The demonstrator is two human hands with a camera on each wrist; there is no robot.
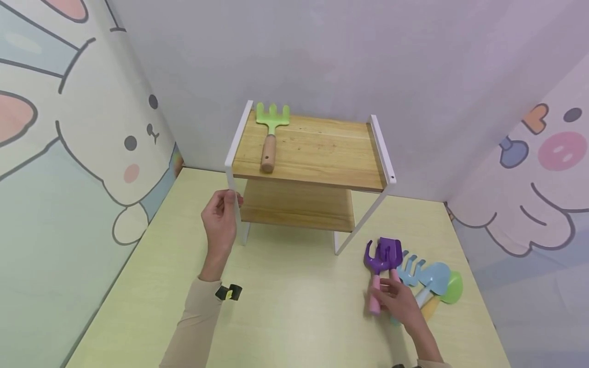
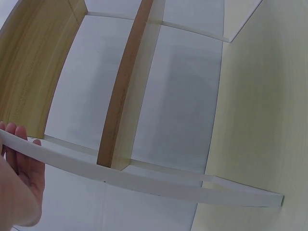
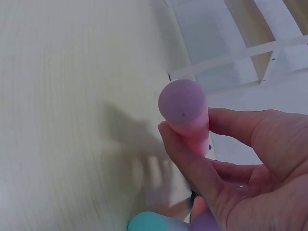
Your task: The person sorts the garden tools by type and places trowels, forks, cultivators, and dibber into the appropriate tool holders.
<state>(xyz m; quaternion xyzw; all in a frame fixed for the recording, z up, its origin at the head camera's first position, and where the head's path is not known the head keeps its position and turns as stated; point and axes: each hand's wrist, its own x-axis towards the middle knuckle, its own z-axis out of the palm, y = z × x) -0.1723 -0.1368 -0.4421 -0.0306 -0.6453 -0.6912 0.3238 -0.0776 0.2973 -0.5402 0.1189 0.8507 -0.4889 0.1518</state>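
My left hand point(image 1: 220, 217) grips the left front post point(image 1: 233, 197) of a two-tier wooden shelf rack point(image 1: 322, 151) with white side frames. In the left wrist view, fingers point(image 2: 21, 154) show behind that white post. Between thumb and fingers, my right hand point(image 1: 401, 302) pinches the pink handle point(image 3: 185, 108) of a purple toy hand rake point(image 1: 377, 263). Its handle end faces the camera in the right wrist view. Beside it lies a purple toy shovel point(image 1: 390, 250), its handle partly hidden by the hand. A green hand rake point(image 1: 269, 148) with a wooden handle lies on the top tier's left side.
Right of the purple tools lie a light blue rake point(image 1: 409, 271), a light blue shovel point(image 1: 434, 278) and a green tool point(image 1: 453, 289), overlapping on the pale table point(image 1: 285, 301). The lower tier point(image 1: 299, 207) sits under the top one. Cartoon-printed curtains point(image 1: 303, 61) surround the table.
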